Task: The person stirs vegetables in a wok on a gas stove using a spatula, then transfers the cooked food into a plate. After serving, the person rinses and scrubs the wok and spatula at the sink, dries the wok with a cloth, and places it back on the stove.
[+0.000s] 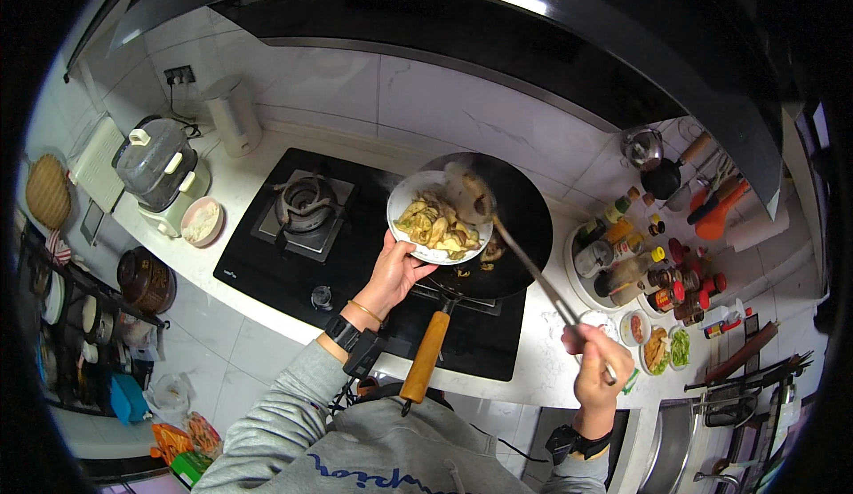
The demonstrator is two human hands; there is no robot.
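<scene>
My left hand (390,277) grips the lower rim of a white bowl (408,195), thumb on its edge. In the bowl lies a heap of yellowish cooked pieces (436,227). It is held over the left side of a dark wok (523,194), whose wooden handle (428,354) points towards me. My right hand (596,364) is closed around the metal handle of a cooking ladle (533,271). The ladle's head is at the bowl's upper right edge, partly blurred by steam. A few food bits (486,267) lie in the wok.
A second burner (305,204) sits left on the black hob (246,254). Further left are a steamer (156,161) and a pink bowl of rice (202,221). On the right are sauce bottles (630,274) and small dishes of ingredients (656,347). The range hood (466,41) hangs overhead.
</scene>
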